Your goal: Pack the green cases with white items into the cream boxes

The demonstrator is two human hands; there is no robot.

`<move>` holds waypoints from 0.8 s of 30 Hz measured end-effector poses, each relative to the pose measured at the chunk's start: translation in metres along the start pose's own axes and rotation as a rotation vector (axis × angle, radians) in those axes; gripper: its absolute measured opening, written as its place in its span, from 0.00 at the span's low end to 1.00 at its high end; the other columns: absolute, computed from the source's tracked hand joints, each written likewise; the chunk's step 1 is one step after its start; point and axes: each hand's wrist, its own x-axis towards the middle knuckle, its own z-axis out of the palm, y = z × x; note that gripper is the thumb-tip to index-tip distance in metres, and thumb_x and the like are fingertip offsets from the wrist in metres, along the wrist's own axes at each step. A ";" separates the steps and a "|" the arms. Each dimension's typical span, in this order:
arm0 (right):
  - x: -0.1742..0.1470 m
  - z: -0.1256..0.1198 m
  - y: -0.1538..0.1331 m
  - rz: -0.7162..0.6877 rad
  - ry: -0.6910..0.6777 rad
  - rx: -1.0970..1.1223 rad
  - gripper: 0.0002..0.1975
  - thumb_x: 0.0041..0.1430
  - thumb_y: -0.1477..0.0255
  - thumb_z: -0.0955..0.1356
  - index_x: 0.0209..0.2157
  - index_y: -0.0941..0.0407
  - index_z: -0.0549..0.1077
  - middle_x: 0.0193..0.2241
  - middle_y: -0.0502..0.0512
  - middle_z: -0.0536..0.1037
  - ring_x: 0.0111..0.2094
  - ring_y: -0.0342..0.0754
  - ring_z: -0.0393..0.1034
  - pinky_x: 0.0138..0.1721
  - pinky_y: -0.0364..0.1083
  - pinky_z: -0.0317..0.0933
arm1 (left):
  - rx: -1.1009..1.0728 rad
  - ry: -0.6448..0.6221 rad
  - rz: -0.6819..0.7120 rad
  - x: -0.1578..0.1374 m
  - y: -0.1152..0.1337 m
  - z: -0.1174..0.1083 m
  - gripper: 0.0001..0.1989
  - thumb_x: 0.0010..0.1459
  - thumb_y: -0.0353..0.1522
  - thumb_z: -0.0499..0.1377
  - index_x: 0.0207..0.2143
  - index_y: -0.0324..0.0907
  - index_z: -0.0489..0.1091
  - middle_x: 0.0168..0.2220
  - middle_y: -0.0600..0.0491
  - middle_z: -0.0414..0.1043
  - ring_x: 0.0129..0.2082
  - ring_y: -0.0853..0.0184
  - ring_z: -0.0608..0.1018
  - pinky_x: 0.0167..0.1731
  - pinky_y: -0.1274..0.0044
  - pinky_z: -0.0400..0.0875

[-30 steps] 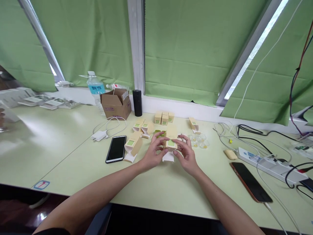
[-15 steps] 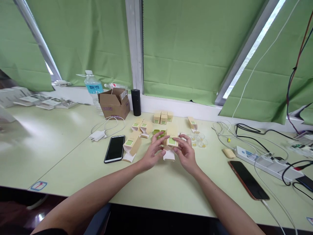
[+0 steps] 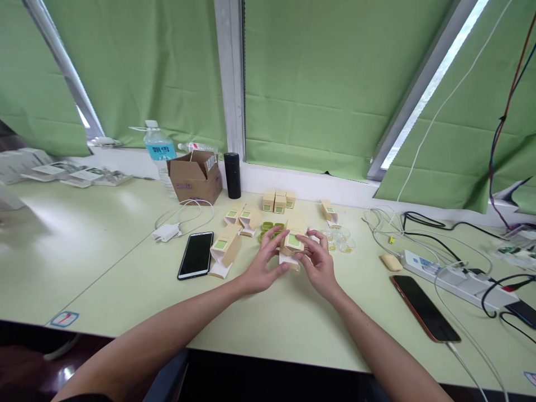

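Between my two hands is a small tan cardboard box (image 3: 295, 226) with a green square on its end and a white flap hanging open toward me. My left hand (image 3: 263, 262) grips its left side, fingers on the upper edge and thumb near the flap. On the right side, my right hand (image 3: 317, 259) holds it with bent fingers. Just behind my left fingers sit small green containers (image 3: 267, 226), partly hidden. Clear round plastic pieces (image 3: 344, 241) lie beyond my right hand. Another tan box (image 3: 226, 245) with an open flap lies left of my left hand.
A black phone (image 3: 195, 255) lies at left, near a white charger (image 3: 167, 232). Farther back stand a brown carton (image 3: 195, 177), a black cylinder (image 3: 233, 176) and several tan boxes (image 3: 275, 201). A second phone (image 3: 425, 307) and a power strip (image 3: 450, 279) with cables occupy the right.
The box in my hands has tilted slightly, and its flap has shifted a little. My left thumb has moved slightly down and right. The other things stay put.
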 end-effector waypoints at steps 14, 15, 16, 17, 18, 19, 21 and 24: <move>-0.003 -0.003 -0.003 -0.119 -0.108 -0.012 0.21 0.68 0.58 0.68 0.59 0.46 0.74 0.58 0.62 0.58 0.66 0.61 0.56 0.54 0.57 0.74 | 0.017 0.150 0.040 0.005 -0.004 0.002 0.20 0.67 0.45 0.59 0.57 0.49 0.67 0.64 0.43 0.55 0.60 0.56 0.69 0.54 0.66 0.73; -0.003 -0.003 -0.003 -0.123 -0.112 -0.007 0.21 0.67 0.58 0.68 0.59 0.46 0.74 0.58 0.62 0.58 0.67 0.61 0.55 0.54 0.57 0.74 | 0.020 0.154 0.035 0.005 -0.004 0.003 0.20 0.67 0.45 0.59 0.57 0.49 0.67 0.64 0.43 0.56 0.60 0.56 0.70 0.54 0.66 0.74; -0.003 -0.003 -0.003 -0.125 -0.115 -0.004 0.21 0.67 0.58 0.69 0.59 0.45 0.74 0.58 0.62 0.58 0.67 0.61 0.55 0.54 0.56 0.74 | 0.019 0.158 0.031 0.005 -0.003 0.003 0.19 0.67 0.44 0.59 0.57 0.49 0.67 0.64 0.43 0.56 0.59 0.57 0.70 0.53 0.67 0.74; -0.003 -0.003 -0.003 -0.125 -0.114 -0.005 0.21 0.66 0.58 0.69 0.59 0.45 0.75 0.58 0.62 0.58 0.67 0.61 0.55 0.54 0.56 0.74 | 0.016 0.160 0.027 0.005 -0.002 0.003 0.19 0.67 0.44 0.59 0.56 0.49 0.67 0.64 0.43 0.56 0.59 0.57 0.71 0.53 0.67 0.74; -0.003 -0.003 -0.003 -0.123 -0.109 -0.011 0.21 0.66 0.58 0.70 0.59 0.45 0.75 0.58 0.61 0.58 0.67 0.61 0.55 0.53 0.56 0.74 | 0.012 0.162 0.024 0.005 -0.002 0.003 0.18 0.67 0.44 0.60 0.56 0.49 0.67 0.64 0.43 0.56 0.59 0.58 0.71 0.53 0.67 0.74; -0.003 -0.002 -0.003 -0.118 -0.104 -0.020 0.21 0.66 0.58 0.70 0.58 0.45 0.75 0.58 0.61 0.58 0.67 0.61 0.56 0.53 0.56 0.74 | 0.008 0.165 0.022 0.005 -0.001 0.004 0.18 0.67 0.43 0.60 0.56 0.49 0.67 0.64 0.43 0.56 0.59 0.57 0.71 0.53 0.67 0.74; -0.003 -0.002 -0.004 -0.103 -0.099 -0.035 0.20 0.66 0.59 0.70 0.58 0.45 0.75 0.58 0.61 0.58 0.66 0.60 0.57 0.54 0.56 0.74 | 0.001 0.169 0.017 0.004 -0.001 0.004 0.18 0.67 0.43 0.60 0.55 0.48 0.67 0.64 0.43 0.56 0.59 0.57 0.70 0.53 0.66 0.74; -0.003 -0.002 -0.005 -0.105 -0.108 -0.026 0.21 0.66 0.60 0.70 0.59 0.45 0.75 0.58 0.61 0.57 0.64 0.59 0.61 0.54 0.56 0.74 | 0.001 0.176 0.013 0.005 -0.001 0.005 0.17 0.67 0.42 0.60 0.55 0.48 0.68 0.63 0.43 0.56 0.59 0.57 0.71 0.53 0.67 0.74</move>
